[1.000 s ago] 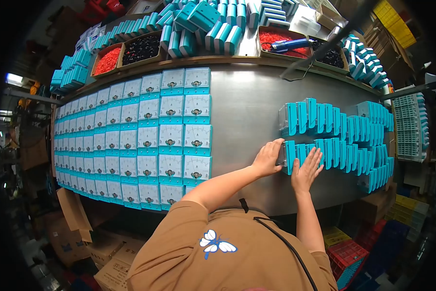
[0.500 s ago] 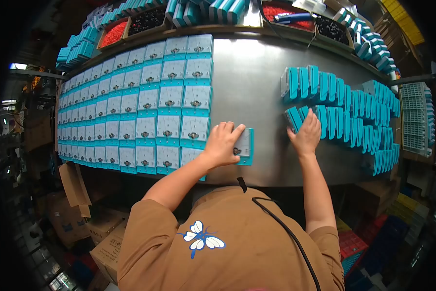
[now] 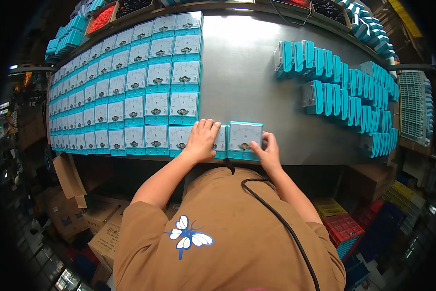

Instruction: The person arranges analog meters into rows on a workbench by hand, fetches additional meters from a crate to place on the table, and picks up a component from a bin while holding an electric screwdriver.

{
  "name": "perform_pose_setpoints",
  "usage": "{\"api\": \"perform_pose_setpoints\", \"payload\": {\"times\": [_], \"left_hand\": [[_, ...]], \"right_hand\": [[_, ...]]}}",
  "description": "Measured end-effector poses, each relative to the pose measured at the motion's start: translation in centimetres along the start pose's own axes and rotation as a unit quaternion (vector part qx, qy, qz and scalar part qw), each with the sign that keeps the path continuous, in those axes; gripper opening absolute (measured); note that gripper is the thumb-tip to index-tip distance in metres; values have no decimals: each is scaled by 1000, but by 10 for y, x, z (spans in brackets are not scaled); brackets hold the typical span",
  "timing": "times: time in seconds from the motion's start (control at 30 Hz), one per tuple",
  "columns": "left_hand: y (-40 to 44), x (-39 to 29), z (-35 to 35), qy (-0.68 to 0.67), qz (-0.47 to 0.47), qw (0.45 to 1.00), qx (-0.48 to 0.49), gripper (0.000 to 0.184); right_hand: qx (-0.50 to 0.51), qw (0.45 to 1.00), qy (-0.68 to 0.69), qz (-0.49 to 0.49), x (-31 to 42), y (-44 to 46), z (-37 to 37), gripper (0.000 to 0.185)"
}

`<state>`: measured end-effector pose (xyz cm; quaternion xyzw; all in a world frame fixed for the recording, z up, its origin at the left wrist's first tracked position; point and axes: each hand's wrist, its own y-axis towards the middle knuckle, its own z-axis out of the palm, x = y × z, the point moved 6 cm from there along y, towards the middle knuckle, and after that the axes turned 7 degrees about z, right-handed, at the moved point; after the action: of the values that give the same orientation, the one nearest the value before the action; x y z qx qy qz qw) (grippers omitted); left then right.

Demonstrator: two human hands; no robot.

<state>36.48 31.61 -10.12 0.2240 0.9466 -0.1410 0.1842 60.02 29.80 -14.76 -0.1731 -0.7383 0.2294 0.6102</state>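
Note:
My left hand [image 3: 202, 139] curls over an analog meter [image 3: 220, 139] with a teal base and clear-covered white dial, at the near end of the laid-out meters. Much of that meter is hidden beneath the fingers. Just right of it, my right hand [image 3: 267, 151] grips another analog meter [image 3: 246, 135] by its right side, thumb on the front face. Its dial faces up, near the table's front edge. To the left, rows of matching meters [image 3: 184, 72] lie face up, side by side.
More teal meters [image 3: 329, 99] stand on edge in rows on the metal table [image 3: 242, 63], at the right. Along the back are boxes of red parts [image 3: 101, 19] and black parts [image 3: 329, 12]. A black cable [image 3: 276, 218] hangs down my front.
My right hand has come left from the standing rows with a meter, now beside my left hand. The two leaning meters at that row's end are gone. My left hand has shifted slightly left.

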Motion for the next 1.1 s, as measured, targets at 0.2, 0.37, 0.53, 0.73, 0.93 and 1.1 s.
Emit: {"api": "perform_pose_setpoints", "payload": {"times": [0.2, 0.37, 0.53, 0.73, 0.93, 1.1], "left_hand": [[7, -8, -3, 5, 5, 997, 71, 98], [7, -7, -1, -2, 16, 995, 101, 98], [88, 22, -37, -123, 42, 991, -43, 87], [288, 23, -54, -134, 41, 971, -195, 96], [308, 9, -38, -268, 81, 938, -203, 84], [197, 38, -80, -94, 55, 992, -71, 82]], "right_hand": [[-107, 991, 83, -12, -9, -10, -75, 42], [-219, 936, -275, -18, -30, -22, -71, 48], [-251, 931, -190, -185, 73, 21, -90, 48], [-395, 796, -391, -240, 192, 182, -113, 82], [-339, 813, -471, -46, 172, 247, -114, 101], [-340, 732, -584, -82, 194, 227, -100, 113]]}}
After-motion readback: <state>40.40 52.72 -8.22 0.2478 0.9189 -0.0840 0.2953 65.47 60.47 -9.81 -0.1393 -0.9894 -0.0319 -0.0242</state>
